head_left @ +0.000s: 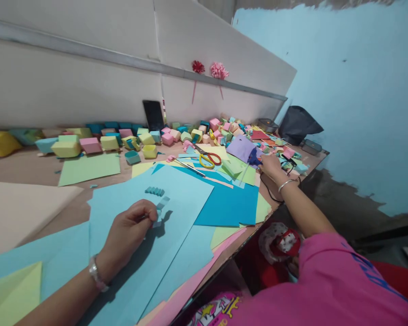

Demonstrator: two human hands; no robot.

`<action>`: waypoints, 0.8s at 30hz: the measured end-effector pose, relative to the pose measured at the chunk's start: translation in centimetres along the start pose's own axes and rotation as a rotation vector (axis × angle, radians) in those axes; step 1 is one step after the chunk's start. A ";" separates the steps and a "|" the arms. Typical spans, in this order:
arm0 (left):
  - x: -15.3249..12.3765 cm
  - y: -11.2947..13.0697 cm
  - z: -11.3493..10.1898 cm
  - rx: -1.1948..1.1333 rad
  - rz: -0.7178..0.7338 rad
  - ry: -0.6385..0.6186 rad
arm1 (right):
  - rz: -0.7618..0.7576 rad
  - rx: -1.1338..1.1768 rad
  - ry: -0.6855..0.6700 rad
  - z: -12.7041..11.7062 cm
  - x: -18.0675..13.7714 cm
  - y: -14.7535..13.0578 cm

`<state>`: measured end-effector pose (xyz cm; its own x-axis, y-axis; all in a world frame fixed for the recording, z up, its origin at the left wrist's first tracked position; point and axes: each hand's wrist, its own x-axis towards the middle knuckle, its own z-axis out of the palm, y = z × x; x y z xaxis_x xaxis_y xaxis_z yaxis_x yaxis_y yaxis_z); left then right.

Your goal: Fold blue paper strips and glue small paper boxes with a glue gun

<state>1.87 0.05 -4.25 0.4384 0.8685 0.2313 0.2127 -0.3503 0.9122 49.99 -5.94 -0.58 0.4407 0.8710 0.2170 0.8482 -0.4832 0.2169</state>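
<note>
My left hand (131, 228) is closed in a pinch on a small light-blue paper strip (162, 203), low over a large light-blue sheet (183, 185). Just beyond the fingertips lies a small pleated blue-green paper piece (154, 191). On the right, my right hand (271, 166) has its fingers closed at a dark blue glue gun (254, 157), partly hidden by them. A black cord (270, 192) runs near the wrist. Scissors (209, 158) with yellow and red handles lie between the hands, beside a thin metal tool (190, 168).
Several folded paper boxes (66, 148) line the back of the table, with a phone (153, 115) leaning on the panel. Coloured sheets and scraps cover much of the top. Two paper flowers (219, 70) hang on the rail. A dark bag (297, 124) stands far right.
</note>
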 end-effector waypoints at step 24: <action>0.3 0.6 0.0 0.014 -0.049 0.002 | 0.293 0.878 0.267 -0.8 -2.0 5.1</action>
<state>2.11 0.07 -3.61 0.4250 0.8857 0.1868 0.2465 -0.3118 0.9176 53.24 -10.25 0.85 0.6803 0.6254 0.3823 0.6804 -0.3450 -0.6465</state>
